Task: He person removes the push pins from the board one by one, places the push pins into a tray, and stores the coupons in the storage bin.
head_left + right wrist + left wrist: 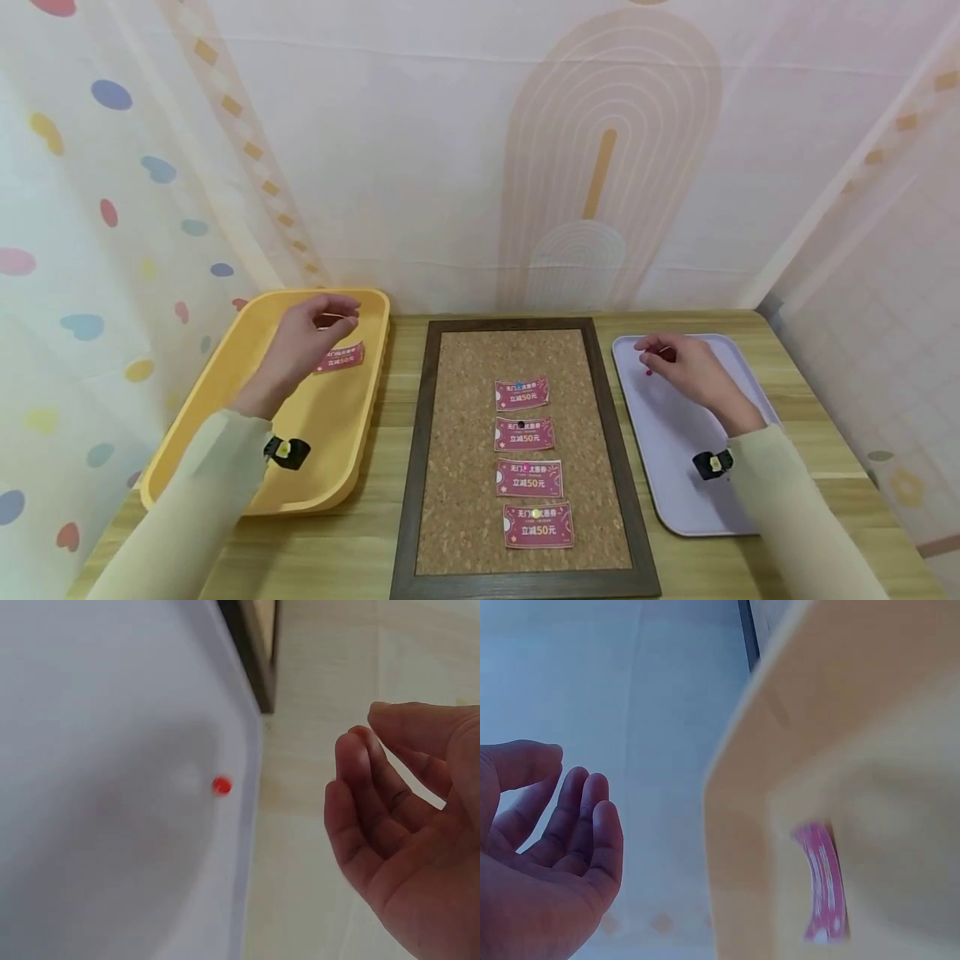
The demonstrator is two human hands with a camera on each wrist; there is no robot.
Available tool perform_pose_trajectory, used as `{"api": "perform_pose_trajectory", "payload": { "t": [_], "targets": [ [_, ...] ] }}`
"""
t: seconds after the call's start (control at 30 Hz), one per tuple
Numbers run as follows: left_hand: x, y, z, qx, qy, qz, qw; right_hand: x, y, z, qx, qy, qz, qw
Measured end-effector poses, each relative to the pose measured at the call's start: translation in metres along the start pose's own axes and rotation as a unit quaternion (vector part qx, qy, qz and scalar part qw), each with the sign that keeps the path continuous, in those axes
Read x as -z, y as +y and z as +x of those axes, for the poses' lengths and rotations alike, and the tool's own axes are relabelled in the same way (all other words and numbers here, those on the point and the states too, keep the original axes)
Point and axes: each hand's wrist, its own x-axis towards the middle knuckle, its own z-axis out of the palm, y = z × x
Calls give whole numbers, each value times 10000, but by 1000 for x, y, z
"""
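My left hand (pixel 300 343) hovers above the yellow tray (pixel 267 498), its fingers loosely bent and nothing held between them. A single pink coupon (pixel 341 358) lies in that tray under the hand; the left wrist view shows this coupon (pixel 827 885) curling at its ends. Over the left edge of the lilac tray (pixel 675 492) is my right hand (pixel 693 373), also loosely curled and holding nothing. Just below its fingertips a small red pushpin (pixel 221 785) lies in the lilac tray, apart from the hand.
Between the trays lies a dark-framed corkboard (pixel 461 467). Several pink coupons (pixel 528 482) are pinned to it in a column, each with a differently coloured pin, such as the yellow pin (pixel 536 514). A patterned curtain (pixel 390 167) hangs behind the wooden table (pixel 322 558).
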Motion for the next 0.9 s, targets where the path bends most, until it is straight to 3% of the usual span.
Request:
{"api": "perform_pose_trajectory", "payload": {
  "t": [0.17, 0.5, 0.9],
  "targets": [
    [-19, 16, -6, -245, -71, -322, 9992, -7, -16, -1, 27, 130, 121, 9998],
    [-50, 39, -16, -544, -97, -263, 9981, -17, -46, -1, 342, 352, 193, 9986],
    [-95, 54, -23, -415, -458, -476, 9970, -38, -69, 5, 576, 211, 535, 9967]
  ]
}}
